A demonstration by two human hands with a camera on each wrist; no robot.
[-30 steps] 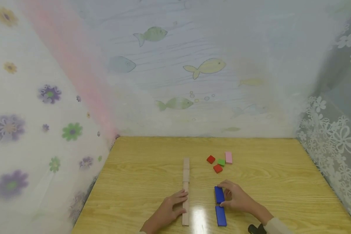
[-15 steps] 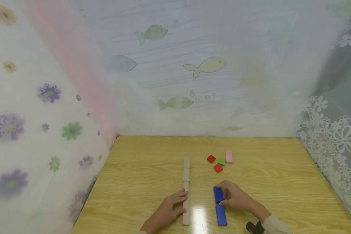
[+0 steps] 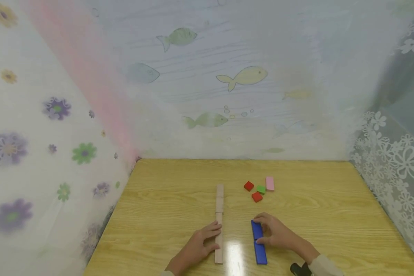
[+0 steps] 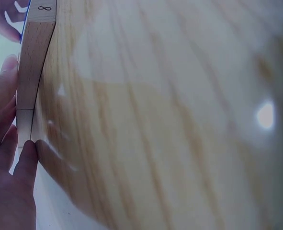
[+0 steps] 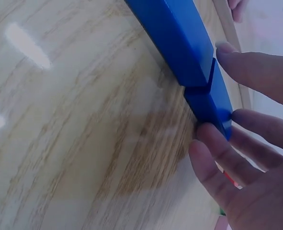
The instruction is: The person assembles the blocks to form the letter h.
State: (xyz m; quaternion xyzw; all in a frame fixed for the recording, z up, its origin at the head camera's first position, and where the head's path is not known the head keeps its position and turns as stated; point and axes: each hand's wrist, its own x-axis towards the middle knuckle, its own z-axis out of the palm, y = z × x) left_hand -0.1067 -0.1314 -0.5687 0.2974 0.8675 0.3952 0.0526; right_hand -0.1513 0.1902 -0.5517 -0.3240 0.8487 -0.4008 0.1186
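Note:
A straight row of plain wooden blocks lies on the table, running away from me. My left hand rests its fingertips and thumb on the near part of that row, fingers loosely extended. A printed figure shows on one wooden block in the left wrist view. To the right, two blue blocks lie end to end. My right hand pinches the far blue block lengthwise, thumb at its near end and fingers at its far end. The near blue block almost meets it, a thin gap between them in the right wrist view.
Farther back on the table lie two red blocks, a green block and a pink block. A black object is beside the right sleeve. Patterned walls border the table's back and sides.
The far blue block has shifted slightly left and toward the near one under my right hand, and the gap between them has narrowed. My left hand has stayed in place.

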